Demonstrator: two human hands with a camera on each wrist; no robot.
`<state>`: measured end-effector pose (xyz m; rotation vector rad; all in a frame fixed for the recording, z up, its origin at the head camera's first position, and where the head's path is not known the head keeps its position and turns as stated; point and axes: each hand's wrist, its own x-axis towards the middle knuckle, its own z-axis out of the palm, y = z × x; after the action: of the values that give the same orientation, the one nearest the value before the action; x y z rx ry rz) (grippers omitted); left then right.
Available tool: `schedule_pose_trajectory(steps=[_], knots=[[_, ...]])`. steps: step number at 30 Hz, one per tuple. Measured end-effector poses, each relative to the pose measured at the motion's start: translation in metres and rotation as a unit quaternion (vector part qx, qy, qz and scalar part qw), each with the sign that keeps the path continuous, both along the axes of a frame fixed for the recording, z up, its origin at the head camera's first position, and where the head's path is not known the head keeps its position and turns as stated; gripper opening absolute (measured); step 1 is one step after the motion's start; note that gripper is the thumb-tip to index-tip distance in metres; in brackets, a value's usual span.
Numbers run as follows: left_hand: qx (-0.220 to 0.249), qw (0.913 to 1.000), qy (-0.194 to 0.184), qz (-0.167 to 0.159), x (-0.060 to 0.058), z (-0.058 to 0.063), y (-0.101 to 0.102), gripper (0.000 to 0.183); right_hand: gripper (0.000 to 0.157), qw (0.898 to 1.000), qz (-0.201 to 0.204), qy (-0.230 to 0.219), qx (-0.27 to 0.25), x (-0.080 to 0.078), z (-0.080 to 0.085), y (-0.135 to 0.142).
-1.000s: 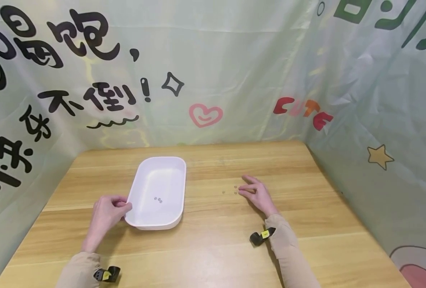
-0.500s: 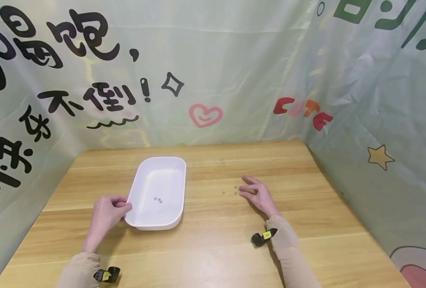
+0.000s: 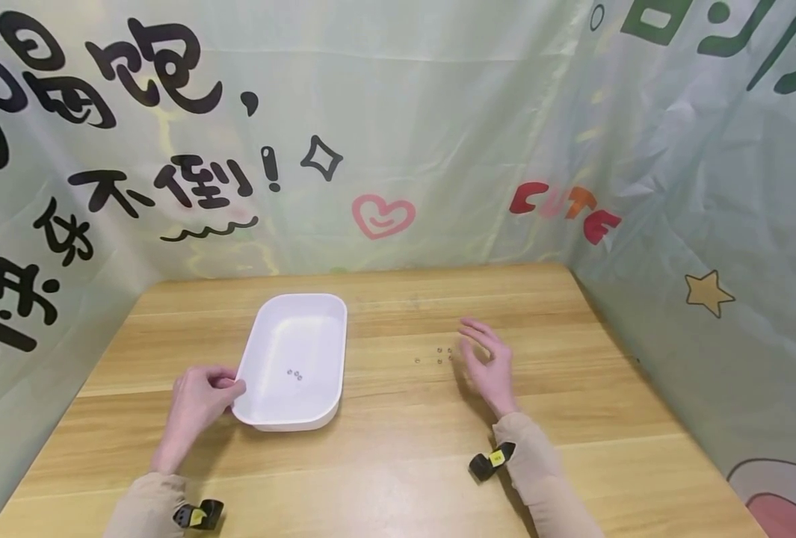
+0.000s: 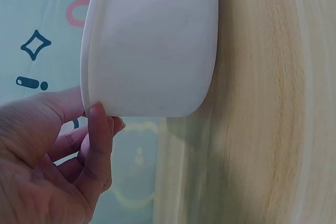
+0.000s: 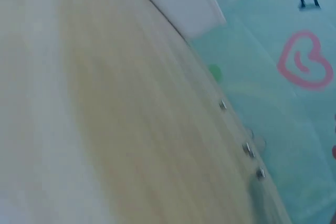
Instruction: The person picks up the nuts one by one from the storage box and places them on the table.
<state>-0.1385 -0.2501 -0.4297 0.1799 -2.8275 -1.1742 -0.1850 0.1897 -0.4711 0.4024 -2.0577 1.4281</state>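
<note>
At the left, a white plastic tray (image 3: 290, 403) stands on the table. My left hand (image 3: 202, 400) pinches its left rim near the front corner, and the left wrist view shows the thumb and fingers on either side of the rim (image 4: 85, 77). Three small silvery ring-like pieces (image 3: 294, 374) lie inside it. Several more small pieces (image 3: 439, 350) are scattered on the wood right of the tray. Just beside them is my right hand (image 3: 492, 366), with thumb and fingers apart and nothing visible between them. The right wrist view misses that hand but shows loose metal pieces (image 5: 248, 150).
The wooden table (image 3: 384, 463) runs back to a printed cloth backdrop (image 3: 438, 134), which also rises along both sides. A small black camera is worn on each wrist, above the beige sleeves (image 3: 539, 463).
My right hand has drawn back to the right from the loose pieces, and its fingers have spread. More pieces show on the table. My left hand and the tray stay put.
</note>
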Motion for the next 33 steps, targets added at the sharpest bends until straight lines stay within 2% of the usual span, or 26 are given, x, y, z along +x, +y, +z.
schedule_pose_trajectory(steps=[3,6,13,19,23,26,29,33], knots=[[-0.001,1.0,0.002,-0.001,0.0,0.002,0.0,0.03,0.022,0.998,0.012,0.064,0.016,-0.004,-0.003,-0.013],[-0.004,1.0,0.005,0.0,0.0,0.002,0.002,0.029,0.023,0.995,0.051,0.089,0.022,-0.007,-0.007,-0.027],[-0.002,1.0,0.005,0.003,0.0,0.001,0.003,0.029,0.021,0.986,0.131,0.093,0.053,-0.009,0.009,-0.067],[-0.001,1.0,0.005,0.008,0.001,-0.001,0.002,0.029,0.024,0.965,0.21,0.075,0.14,-0.015,0.028,-0.113],[-0.001,1.0,0.008,0.003,0.001,0.0,0.001,0.03,0.023,0.94,0.247,0.059,0.229,-0.022,0.038,-0.144],[0.001,1.0,0.008,0.003,0.002,0.0,0.001,0.03,0.025,0.915,0.257,0.042,0.308,-0.025,0.043,-0.163],[0.002,1.0,0.005,0.005,0.002,0.0,0.001,0.029,0.025,0.883,0.255,0.014,0.393,-0.027,0.047,-0.178],[0.006,1.0,0.005,0.006,0.001,0.0,0.001,0.03,0.024,0.834,0.252,-0.026,0.49,-0.029,0.051,-0.195]])
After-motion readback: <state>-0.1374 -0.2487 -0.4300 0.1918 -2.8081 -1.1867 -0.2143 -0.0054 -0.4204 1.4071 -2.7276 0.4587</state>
